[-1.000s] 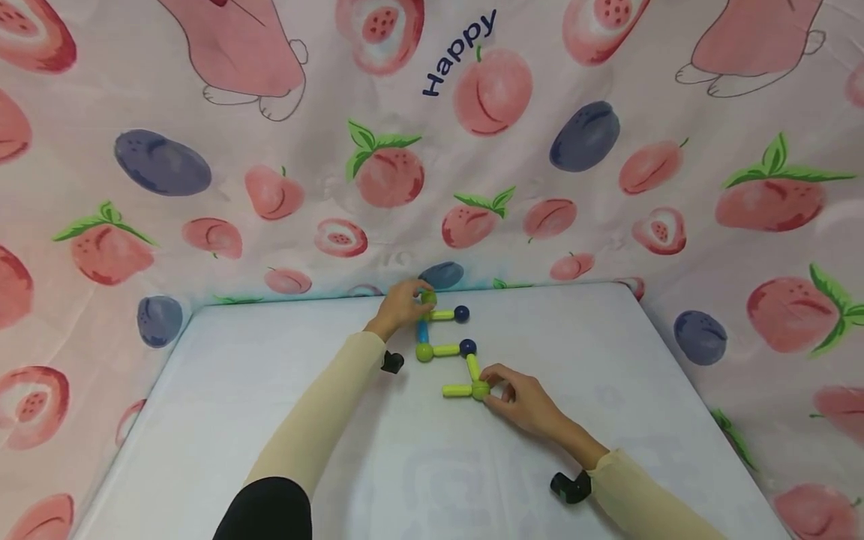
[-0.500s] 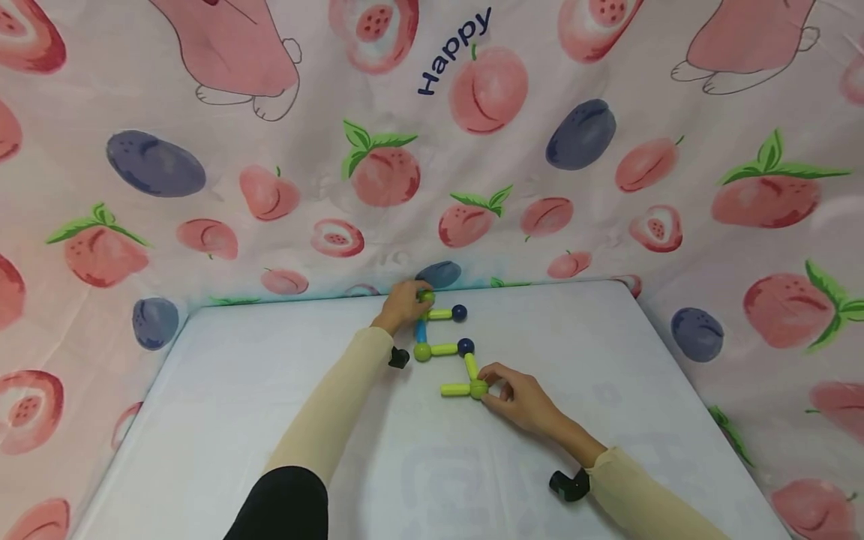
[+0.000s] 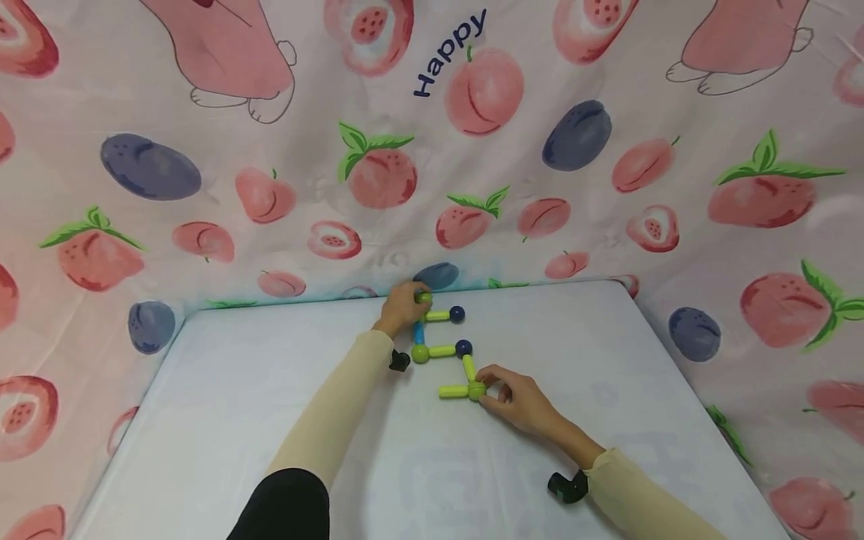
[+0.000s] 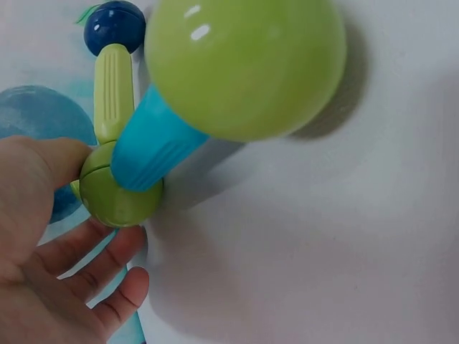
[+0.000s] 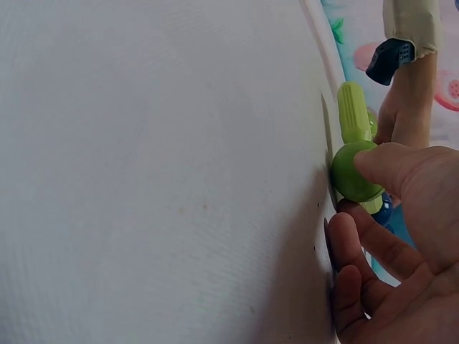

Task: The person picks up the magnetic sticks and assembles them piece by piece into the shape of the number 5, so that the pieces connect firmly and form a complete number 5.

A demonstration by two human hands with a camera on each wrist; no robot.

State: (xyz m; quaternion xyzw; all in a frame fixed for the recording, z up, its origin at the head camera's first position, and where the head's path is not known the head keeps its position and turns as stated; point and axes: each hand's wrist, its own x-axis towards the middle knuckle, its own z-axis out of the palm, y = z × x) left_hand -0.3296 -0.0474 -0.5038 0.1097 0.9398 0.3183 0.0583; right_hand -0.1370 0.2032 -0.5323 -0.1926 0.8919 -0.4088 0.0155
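Note:
A zigzag chain of toy construction balls and rods lies on the white table. At its far end my left hand (image 3: pixel 401 306) pinches a green ball (image 4: pixel 118 197) between thumb and fingers. A yellow-green rod (image 4: pixel 113 89) runs from this ball to a navy ball (image 4: pixel 115 29). A blue rod (image 4: pixel 154 143) joins it to another green ball (image 4: pixel 247 61). My right hand (image 3: pixel 523 400) holds the green ball (image 5: pixel 356 172) at the near end with thumb and fingertips. From that ball one yellow-green rod (image 3: pixel 454 391) points left; another rod (image 3: pixel 469 367) reaches the middle navy ball (image 3: pixel 463 348).
The white table (image 3: pixel 270 390) ends just behind my left hand, against a hanging fruit-print cloth (image 3: pixel 391 90). Black wrist cameras are strapped at my left wrist (image 3: pixel 400 361) and right wrist (image 3: pixel 568 487).
My left wrist and forearm have shifted slightly to the right. The head view has drifted a little; both hands keep their hold and the chain keeps its shape.

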